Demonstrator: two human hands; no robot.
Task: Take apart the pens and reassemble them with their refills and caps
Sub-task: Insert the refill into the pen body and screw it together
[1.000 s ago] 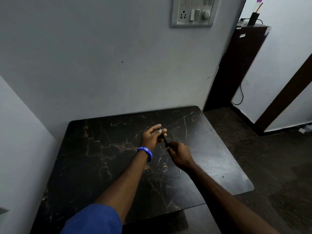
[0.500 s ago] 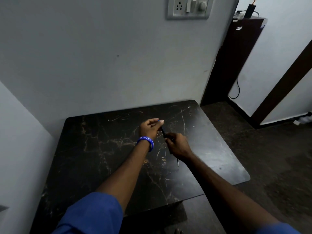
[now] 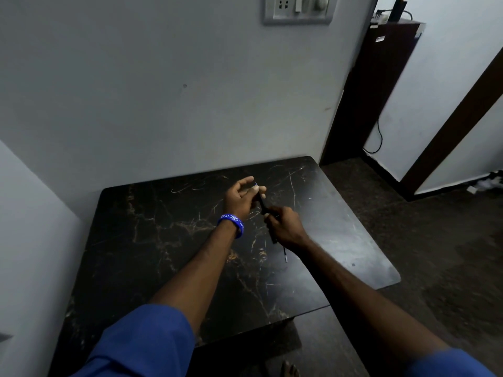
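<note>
Left hand [image 3: 241, 198]: raised above the table, fingers curled, thumb and fingertips pinching the upper end of a slim black pen barrel [image 3: 263, 204]; a small blue tip shows at that end. A blue rubber wristband with white lettering [image 3: 231, 223] sits on the left wrist.

Right hand [image 3: 284, 225]: closed in a fist around the lower end of the same barrel, which runs slanted between the two hands, clear of the surface. A dark slender piece [image 3: 273, 238] protrudes from under the right hand; what it is cannot be told.

A thin pen refill [image 3: 285, 255] lies on the table just below the right hand.

Surface: black marble-patterned tabletop with pale veins [image 3: 163, 240], set against a grey-white wall [image 3: 163, 91]. Blue sleeves [image 3: 141, 346] cover both upper arms.
</note>
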